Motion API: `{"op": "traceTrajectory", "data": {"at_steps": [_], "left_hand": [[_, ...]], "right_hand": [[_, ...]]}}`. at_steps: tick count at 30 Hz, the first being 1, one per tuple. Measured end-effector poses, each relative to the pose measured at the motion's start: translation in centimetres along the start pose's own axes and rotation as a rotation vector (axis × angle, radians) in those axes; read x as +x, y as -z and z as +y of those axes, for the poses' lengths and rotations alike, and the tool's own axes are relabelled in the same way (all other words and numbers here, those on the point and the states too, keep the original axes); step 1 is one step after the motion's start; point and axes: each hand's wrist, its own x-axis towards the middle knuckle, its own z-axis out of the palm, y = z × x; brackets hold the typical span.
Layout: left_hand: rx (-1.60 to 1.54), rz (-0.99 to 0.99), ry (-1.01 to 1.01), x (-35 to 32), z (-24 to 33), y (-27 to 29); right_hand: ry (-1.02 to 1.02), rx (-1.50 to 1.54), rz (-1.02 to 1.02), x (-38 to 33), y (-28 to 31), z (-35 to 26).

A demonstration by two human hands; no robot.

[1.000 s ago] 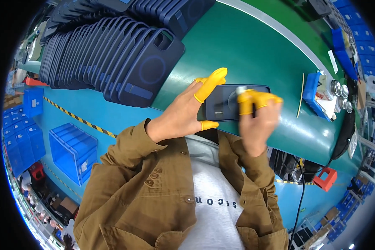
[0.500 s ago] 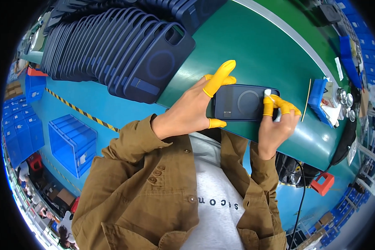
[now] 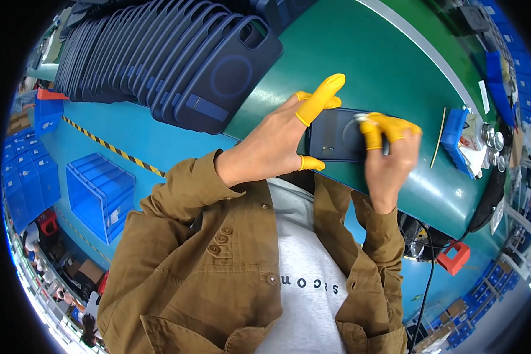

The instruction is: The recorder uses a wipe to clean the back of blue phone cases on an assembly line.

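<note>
A dark blue phone case (image 3: 331,137) with a ring outline lies flat on the green tabletop. My left hand (image 3: 275,137), yellow cots on its fingertips, spans the case's left end. Its thumb is at the near edge, other fingers at the far edge, and the index finger stretches away. Over the case's right half, my right hand (image 3: 392,147) is closed in a pinch, also in yellow cots. A small white wad (image 3: 360,117) pokes out of its fingertips at the ring; motion blurs it, and its exact kind is unclear. This hand hides the case's right end.
A long row of similar upright cases (image 3: 218,76) stands at the left of the green table (image 3: 395,71). On the right are a thin stick (image 3: 438,137), a blue bin (image 3: 452,140) and several small round metal-topped containers (image 3: 488,135). A blue crate (image 3: 100,194) sits on the floor.
My right hand has moved the white wad leftward across the case, from its right end to the ring. My left hand stays at the case's left end.
</note>
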Motion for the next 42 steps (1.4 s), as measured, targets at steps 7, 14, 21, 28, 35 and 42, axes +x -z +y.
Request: {"op": "traceTrajectory", "data": {"at_steps": [7, 14, 21, 28, 35, 42], "left_hand": [[-0.005, -0.019, -0.001, -0.1, 0.1, -0.1], [-0.008, -0.065, 0.073, -0.1, 0.7, 0.3], [0.026, -0.066, 0.021, 0.5, 0.8, 0.3], [0.057, -0.043, 0.02, 0.2, 0.7, 0.1], [0.052, -0.045, 0.024, 0.2, 0.5, 0.0], [0.072, -0.022, -0.025, 0.2, 1.0, -0.1]], "right_hand": [[0.402, 0.325, -0.538, 1.2, 1.5, -0.7], [0.291, 0.024, -0.493, 1.5, 7.0, 4.2], [0.048, 0.168, -0.072, -3.2, 1.7, 0.2], [-0.019, -0.088, 0.156, -2.7, 1.4, 1.7], [0.004, 0.033, 0.181, -2.4, -2.9, -3.5], [-0.001, -0.134, 0.021, 0.5, 2.9, 2.9]]}}
